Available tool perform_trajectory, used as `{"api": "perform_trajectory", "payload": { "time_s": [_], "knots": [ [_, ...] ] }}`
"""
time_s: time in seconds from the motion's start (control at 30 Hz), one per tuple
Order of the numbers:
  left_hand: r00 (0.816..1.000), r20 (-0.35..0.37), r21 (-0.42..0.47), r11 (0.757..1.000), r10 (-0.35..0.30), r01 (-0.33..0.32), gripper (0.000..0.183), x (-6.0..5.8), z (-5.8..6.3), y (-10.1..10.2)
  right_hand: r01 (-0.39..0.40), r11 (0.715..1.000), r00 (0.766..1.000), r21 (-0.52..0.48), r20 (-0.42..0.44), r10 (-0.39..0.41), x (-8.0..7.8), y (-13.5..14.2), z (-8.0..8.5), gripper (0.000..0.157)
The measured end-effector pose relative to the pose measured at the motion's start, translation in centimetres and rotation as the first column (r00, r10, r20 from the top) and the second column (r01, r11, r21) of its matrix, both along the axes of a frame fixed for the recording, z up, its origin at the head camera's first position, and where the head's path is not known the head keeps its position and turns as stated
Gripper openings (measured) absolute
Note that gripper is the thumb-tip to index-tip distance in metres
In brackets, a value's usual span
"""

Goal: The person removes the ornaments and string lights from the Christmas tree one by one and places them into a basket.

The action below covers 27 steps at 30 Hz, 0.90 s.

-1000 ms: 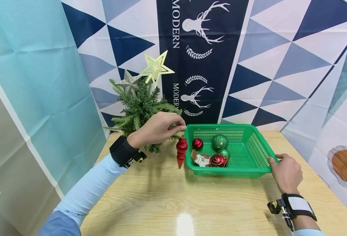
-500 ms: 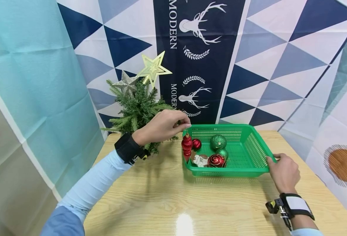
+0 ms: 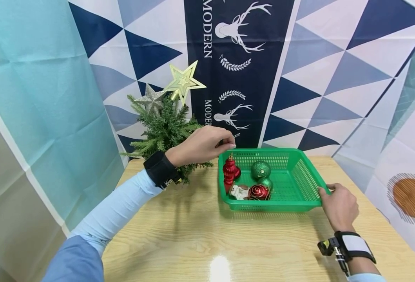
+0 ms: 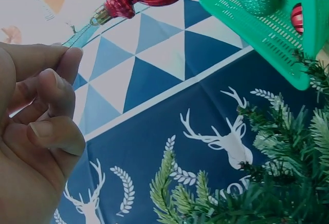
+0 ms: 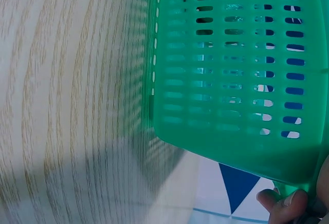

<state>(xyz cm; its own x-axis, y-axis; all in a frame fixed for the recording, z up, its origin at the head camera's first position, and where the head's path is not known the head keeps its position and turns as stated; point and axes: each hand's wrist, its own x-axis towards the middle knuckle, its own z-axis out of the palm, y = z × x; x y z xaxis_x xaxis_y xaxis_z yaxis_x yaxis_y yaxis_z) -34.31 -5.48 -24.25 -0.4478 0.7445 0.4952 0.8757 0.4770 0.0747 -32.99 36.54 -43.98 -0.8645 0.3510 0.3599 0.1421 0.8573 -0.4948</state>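
My left hand (image 3: 209, 145) pinches the thin hanging loop of a red finial-shaped Christmas ornament (image 3: 229, 172), between thumb and forefinger. The ornament dangles upright over the left end of a green plastic basket (image 3: 281, 204). In the left wrist view, its ribbed body and gold cap (image 4: 100, 17) show below the pinched loop. My right hand (image 3: 340, 205) grips the basket's rim at the right front corner; in the right wrist view its fingertips (image 5: 290, 206) curl at the rim. Inside the basket lie green glitter balls (image 3: 261, 170), a red ball with gold swirls (image 3: 259, 192) and a small white figure (image 3: 239, 192).
A small artificial Christmas tree (image 3: 165, 131) stands left of the basket, behind my left forearm. A gold star (image 3: 183, 81) and a silver star (image 3: 151, 98) sit at its top. The wooden table (image 3: 193, 239) ends at a patterned cloth backdrop.
My left hand has moved right with the red ornament, from beside the basket to over its left end. The right hand keeps its grip on the rim.
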Motion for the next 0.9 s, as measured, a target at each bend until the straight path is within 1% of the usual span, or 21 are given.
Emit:
{"api": "perform_trajectory", "payload": {
  "time_s": [0.13,0.33,0.53,0.77,0.9],
  "knots": [
    [1.0,-0.011,0.011,1.0,-0.008,0.008,0.011,-0.1,0.4,0.3,-0.003,1.0,1.0,0.005,-0.005,0.003,0.0,0.1,0.0,0.044],
    [1.0,0.011,0.033,0.999,-0.005,0.005,0.01,-0.2,0.5,0.6,0.001,1.0,1.0,0.002,-0.003,-0.001,0.1,0.1,0.0,0.043],
    [1.0,0.027,0.023,1.0,0.007,-0.008,0.01,-0.4,0.1,1.1,0.0,1.0,1.0,-0.006,-0.001,0.0,0.1,0.1,-0.2,0.044],
    [1.0,0.024,-0.005,1.0,0.02,-0.019,0.01,-0.6,-0.5,2.0,0.002,1.0,1.0,-0.011,-0.002,-0.002,0.0,0.2,-0.2,0.044],
    [0.999,0.035,-0.035,0.999,0.028,-0.027,0.011,-0.9,-1.3,2.6,0.009,1.0,1.0,-0.012,0.007,-0.009,-0.1,0.2,-0.1,0.044]
  ]
}}
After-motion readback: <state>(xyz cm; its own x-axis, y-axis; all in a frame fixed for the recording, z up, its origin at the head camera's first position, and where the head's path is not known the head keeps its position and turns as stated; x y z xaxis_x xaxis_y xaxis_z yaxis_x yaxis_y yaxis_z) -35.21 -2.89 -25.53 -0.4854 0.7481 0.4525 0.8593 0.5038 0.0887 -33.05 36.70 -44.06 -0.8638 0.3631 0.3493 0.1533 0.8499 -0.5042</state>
